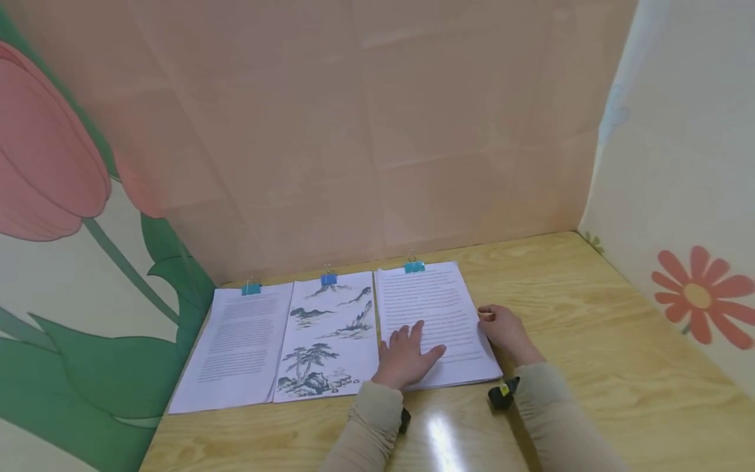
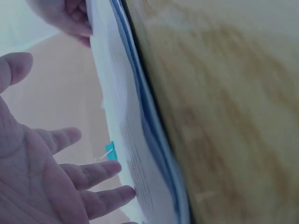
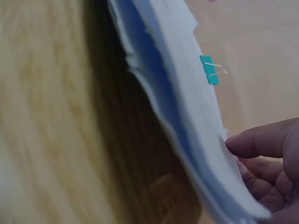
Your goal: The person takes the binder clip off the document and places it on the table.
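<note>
White paper makes up the clipped stack (image 1: pixel 427 298) that, in the head view, lies beneath the spread left hand (image 1: pixel 407 360) and just left of the right hand (image 1: pixel 507 333), whose thumb and fingers pinch its side edge. A teal clip (image 1: pixel 415 267) holds the top, beyond both hands; left of the left hand lies a landscape picture (image 1: pixel 327 334). The stack should be light and limp, easily creased, and apt to fan apart away from the clip.

From the left wrist, the fingers are splayed with tips at the printed face, a touch that probably steadies without crumpling.

From the right wrist, the thumb meets the edge with fingers curled beside it; how many sheets they hold is hard to make out. Layers gape there, so gripping the full thickness looks surest.
</note>
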A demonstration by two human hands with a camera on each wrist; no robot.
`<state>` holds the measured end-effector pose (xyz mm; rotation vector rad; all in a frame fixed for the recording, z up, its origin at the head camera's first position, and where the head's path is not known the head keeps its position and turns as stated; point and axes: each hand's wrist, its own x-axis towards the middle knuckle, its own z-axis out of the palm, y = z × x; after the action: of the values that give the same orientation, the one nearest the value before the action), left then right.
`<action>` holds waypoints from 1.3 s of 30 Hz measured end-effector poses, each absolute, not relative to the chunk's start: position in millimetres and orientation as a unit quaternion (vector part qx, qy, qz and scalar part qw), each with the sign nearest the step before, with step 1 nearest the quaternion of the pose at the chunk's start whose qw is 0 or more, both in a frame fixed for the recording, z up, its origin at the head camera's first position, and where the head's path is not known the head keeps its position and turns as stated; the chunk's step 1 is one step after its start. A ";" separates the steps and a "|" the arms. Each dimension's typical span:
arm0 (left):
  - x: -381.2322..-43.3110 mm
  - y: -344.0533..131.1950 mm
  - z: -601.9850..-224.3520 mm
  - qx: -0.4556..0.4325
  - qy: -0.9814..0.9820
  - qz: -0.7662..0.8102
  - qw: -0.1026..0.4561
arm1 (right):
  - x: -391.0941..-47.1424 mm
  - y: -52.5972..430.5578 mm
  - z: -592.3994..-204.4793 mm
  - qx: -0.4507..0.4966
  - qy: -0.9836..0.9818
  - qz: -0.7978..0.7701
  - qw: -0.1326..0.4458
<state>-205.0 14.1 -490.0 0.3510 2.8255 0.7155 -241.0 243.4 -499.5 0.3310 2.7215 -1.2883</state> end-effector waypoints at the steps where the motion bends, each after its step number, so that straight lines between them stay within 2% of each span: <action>1: -205.5 14.0 -489.8 0.118 0.957 0.245 0.102 | -240.4 245.6 -498.9 0.107 0.898 -0.422 0.054; 7: -212.4 13.3 -492.1 0.087 0.941 0.310 0.101 | -236.4 256.1 -498.1 0.104 0.900 -0.420 0.053; 15: -223.8 10.5 -490.2 0.047 0.900 0.429 0.058 | -234.1 266.6 -499.0 0.104 0.904 -0.410 0.059; 22: -230.5 11.0 -483.2 -0.028 0.832 0.543 0.114 | -228.8 275.7 -499.0 0.103 0.911 -0.393 0.070; 30: -242.7 8.2 -481.9 -0.114 0.726 0.668 0.118 | -226.7 279.4 -503.0 0.119 0.908 -0.394 0.080; 34: -249.3 1.7 -484.4 -0.105 0.733 0.661 0.123 | -224.2 280.7 -502.6 0.123 0.906 -0.396 0.089; 39: -257.0 -6.7 -478.6 -0.069 0.723 0.664 0.178 | -218.6 284.5 -502.6 0.108 0.908 -0.397 0.082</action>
<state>-257.0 -6.7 -478.6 -0.1962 2.0446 1.8775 -218.6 284.5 -502.6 0.3212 2.7122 -1.1862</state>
